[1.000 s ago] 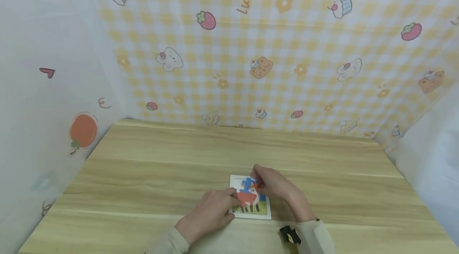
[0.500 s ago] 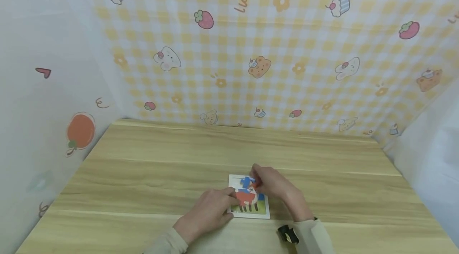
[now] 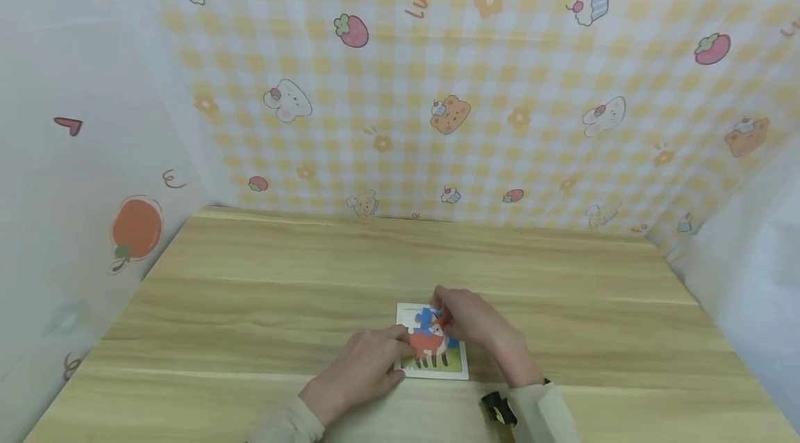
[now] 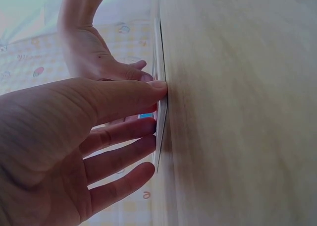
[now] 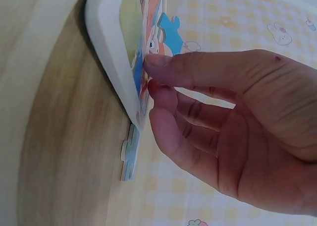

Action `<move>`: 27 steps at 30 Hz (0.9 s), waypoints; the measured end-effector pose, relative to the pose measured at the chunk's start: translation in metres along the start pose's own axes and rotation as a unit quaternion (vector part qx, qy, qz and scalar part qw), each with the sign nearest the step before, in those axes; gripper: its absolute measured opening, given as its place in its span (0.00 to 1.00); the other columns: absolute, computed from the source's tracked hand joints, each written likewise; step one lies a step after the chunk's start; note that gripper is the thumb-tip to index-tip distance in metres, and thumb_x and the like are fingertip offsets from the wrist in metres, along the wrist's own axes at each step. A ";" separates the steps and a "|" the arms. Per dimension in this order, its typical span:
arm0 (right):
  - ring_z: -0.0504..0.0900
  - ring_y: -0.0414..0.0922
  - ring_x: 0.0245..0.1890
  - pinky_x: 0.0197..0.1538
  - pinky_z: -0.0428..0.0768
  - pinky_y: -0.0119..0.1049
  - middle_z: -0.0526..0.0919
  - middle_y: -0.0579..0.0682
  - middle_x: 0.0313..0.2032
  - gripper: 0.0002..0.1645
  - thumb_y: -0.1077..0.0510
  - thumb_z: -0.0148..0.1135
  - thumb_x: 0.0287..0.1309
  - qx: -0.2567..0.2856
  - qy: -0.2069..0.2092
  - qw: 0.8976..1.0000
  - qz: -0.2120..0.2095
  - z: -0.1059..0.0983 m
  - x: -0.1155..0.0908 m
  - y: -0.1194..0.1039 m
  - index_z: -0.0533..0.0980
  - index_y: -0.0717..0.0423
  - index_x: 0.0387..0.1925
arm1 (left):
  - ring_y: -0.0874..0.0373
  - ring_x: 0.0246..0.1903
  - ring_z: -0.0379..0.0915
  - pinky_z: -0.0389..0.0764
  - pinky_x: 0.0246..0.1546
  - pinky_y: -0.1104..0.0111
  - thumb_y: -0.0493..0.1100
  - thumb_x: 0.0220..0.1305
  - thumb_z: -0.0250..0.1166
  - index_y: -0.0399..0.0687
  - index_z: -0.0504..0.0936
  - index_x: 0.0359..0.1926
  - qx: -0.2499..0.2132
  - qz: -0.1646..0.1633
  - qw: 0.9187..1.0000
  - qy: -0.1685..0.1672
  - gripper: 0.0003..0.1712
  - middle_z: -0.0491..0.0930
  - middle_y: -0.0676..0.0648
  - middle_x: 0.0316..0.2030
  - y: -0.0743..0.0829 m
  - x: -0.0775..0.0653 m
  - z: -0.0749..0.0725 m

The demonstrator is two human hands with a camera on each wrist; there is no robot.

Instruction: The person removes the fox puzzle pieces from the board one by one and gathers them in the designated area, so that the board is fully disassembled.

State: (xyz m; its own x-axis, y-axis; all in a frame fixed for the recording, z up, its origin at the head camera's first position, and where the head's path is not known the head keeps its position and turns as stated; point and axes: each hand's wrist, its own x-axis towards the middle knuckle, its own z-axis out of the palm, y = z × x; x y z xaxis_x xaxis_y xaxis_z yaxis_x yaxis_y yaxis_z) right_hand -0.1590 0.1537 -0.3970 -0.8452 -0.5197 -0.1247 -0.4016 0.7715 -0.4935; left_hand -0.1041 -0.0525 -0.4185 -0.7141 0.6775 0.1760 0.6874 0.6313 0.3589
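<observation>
A small white-framed jigsaw puzzle (image 3: 437, 375) with an orange fox on it lies on the table. My left hand (image 3: 365, 368) rests at its left side, fingertips on the picture and thumb at the near-left edge. In the left wrist view, the fingers of the left hand (image 4: 64, 132) are spread and nearly straight against the frame. My right hand (image 3: 478, 320) pinches a blue puzzle piece (image 3: 426, 318) over the upper right of the picture. In the right wrist view, that blue piece (image 5: 171, 33) stands tilted off the picture, with the thumb and forefinger of the right hand (image 5: 223, 102) at it.
Loose puzzle pieces (image 5: 130, 154) lie on the table just past the frame's corner, hidden behind the right hand in the head view. A black clip-like mount (image 3: 498, 409) sits beside the right sleeve. Behind the wooden table (image 3: 312, 255) hangs a yellow checked cloth (image 3: 387, 82).
Both hands keep their places at the puzzle. The blue piece shifts very slightly under the right fingers. The head view has drifted a little, moving everything slightly left in it.
</observation>
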 end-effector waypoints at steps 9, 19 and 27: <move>0.74 0.39 0.28 0.31 0.75 0.33 0.77 0.43 0.27 0.21 0.71 0.70 0.38 -0.021 0.004 1.000 0.007 0.000 0.001 0.000 0.73 0.53 0.35 | 0.69 0.30 0.71 0.72 0.28 0.77 0.42 0.47 0.72 0.53 0.86 0.40 0.003 0.002 1.000 0.001 0.15 0.77 0.58 0.36 -0.001 0.001 -0.001; 0.71 0.39 0.24 0.27 0.72 0.31 0.75 0.42 0.25 0.19 0.70 0.70 0.38 -0.059 0.042 0.997 -0.013 0.003 0.003 -0.001 0.71 0.51 0.31 | 0.69 0.30 0.71 0.72 0.28 0.77 0.41 0.47 0.71 0.53 0.86 0.41 -0.004 -0.001 1.000 0.003 0.15 0.77 0.59 0.37 0.000 0.001 -0.002; 0.71 0.38 0.23 0.26 0.72 0.30 0.75 0.42 0.24 0.17 0.69 0.70 0.40 -0.044 0.043 0.998 -0.025 0.003 0.001 0.002 0.73 0.51 0.31 | 0.70 0.29 0.70 0.71 0.27 0.77 0.41 0.47 0.72 0.54 0.86 0.42 -0.006 -0.006 1.000 -0.002 0.17 0.77 0.59 0.37 0.000 0.000 0.000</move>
State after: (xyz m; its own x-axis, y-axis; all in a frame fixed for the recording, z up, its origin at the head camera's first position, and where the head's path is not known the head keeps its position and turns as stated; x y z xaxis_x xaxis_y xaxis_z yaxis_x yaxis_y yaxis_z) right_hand -0.1593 0.1539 -0.4004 -0.8493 -0.5273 -0.0253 -0.4697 0.7767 -0.4197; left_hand -0.1037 -0.0525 -0.4185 -0.7215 0.6717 0.1679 0.6775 0.6349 0.3714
